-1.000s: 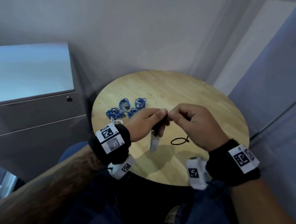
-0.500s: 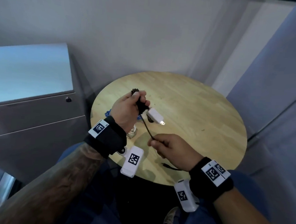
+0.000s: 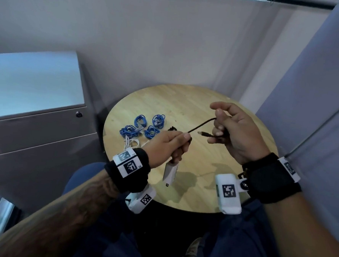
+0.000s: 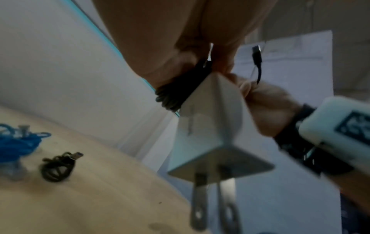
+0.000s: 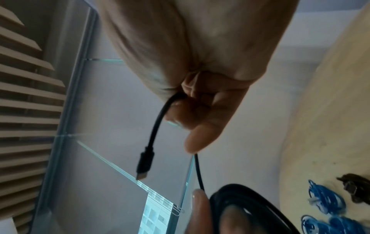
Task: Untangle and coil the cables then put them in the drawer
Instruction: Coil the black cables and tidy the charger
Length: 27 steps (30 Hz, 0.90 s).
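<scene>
Above the round wooden table [image 3: 215, 103], my left hand [image 3: 180, 144] grips a wound black cable [image 4: 180, 90]. Its white plug adapter [image 3: 170, 173] hangs below the fist, prongs down [image 4: 212, 197]. The free strand [image 3: 201, 125] runs right to my right hand [image 3: 217, 124], which pinches it. Below those fingers the end doubles back and its connector [image 3: 203, 133] points left, as the right wrist view also shows [image 5: 145, 163]. Several coiled blue cables [image 3: 141, 126], a loose white cable [image 3: 131, 144] and a small bundled black cable [image 4: 60, 166] lie on the table's left part.
A grey drawer cabinet [image 3: 35, 132] with a lock [image 3: 78, 114] stands left of the table, drawers shut. Walls enclose the table at the back and on the right. My lap lies under the near edge.
My left hand came down and toward me, so the adapter now hangs beneath it. My right hand rose to the right with the cable's end.
</scene>
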Motion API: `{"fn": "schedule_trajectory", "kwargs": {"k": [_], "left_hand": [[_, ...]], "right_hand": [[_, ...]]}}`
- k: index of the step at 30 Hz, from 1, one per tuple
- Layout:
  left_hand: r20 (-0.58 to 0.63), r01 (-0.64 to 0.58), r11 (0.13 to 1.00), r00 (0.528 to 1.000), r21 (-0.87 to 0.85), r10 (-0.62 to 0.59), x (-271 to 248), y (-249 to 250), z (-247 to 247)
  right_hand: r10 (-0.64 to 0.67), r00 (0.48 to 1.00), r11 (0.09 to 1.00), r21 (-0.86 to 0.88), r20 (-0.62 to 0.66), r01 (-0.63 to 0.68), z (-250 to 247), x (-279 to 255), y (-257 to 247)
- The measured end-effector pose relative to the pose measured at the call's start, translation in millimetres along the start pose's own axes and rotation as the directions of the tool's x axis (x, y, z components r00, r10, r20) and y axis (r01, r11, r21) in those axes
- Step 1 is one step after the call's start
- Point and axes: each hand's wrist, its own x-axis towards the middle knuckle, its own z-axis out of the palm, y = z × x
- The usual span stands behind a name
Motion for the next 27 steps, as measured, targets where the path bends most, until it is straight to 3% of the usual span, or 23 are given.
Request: {"fn": "schedule_trajectory", "kwargs": {"k": [4, 7, 9, 11, 12, 14, 21, 27], "left_hand": [[-0.035, 0.027, 0.960, 0.999, -0.278, -0.038, 4.2, 15.9, -1.4], [-0.019, 0.034, 0.920, 0.999, -0.391, -0.044, 10.8, 25.4, -4.1], [-0.008, 0.058, 0.882, 0.998, -0.468, -0.069, 17.2, 30.5, -7.0], [0.014, 0.068, 0.823, 0.997, -0.564, -0.073, 22.8, 35.0, -7.4], [0.036, 0.074, 0.798, 0.997, -0.597, -0.065, 24.5, 36.6, -6.1], [0.067, 0.081, 0.776, 0.997, -0.626, -0.049, 28.1, 37.4, -2.2], [0.190, 0.209, 0.729, 0.976, -0.652, -0.111, 32.7, 22.2, 15.0], [0.105, 0.200, 0.837, 0.980, -0.509, -0.170, 47.2, 17.8, 4.3]], "right_hand": [[-0.067, 0.998, 0.981, 0.182, 0.004, 0.065, -6.1, 10.6, 3.8], [-0.036, 0.999, 0.952, 0.307, 0.038, 0.022, -11.7, 10.4, 0.6], [-0.033, 0.999, 0.995, 0.096, 0.031, 0.030, -12.2, 6.7, -0.2], [-0.041, 0.996, 0.980, -0.192, 0.077, 0.055, -5.4, 2.4, 3.3], [-0.012, 0.993, 0.966, -0.256, 0.118, 0.042, -1.7, 0.7, 7.2], [0.046, 0.984, 0.965, -0.263, 0.169, 0.000, 0.9, -0.6, 17.3], [0.105, 0.981, 0.974, -0.215, 0.166, -0.068, -14.2, 0.2, 48.6], [-0.069, 0.991, 0.941, -0.323, 0.115, 0.103, -19.5, 8.8, 51.3]]}}
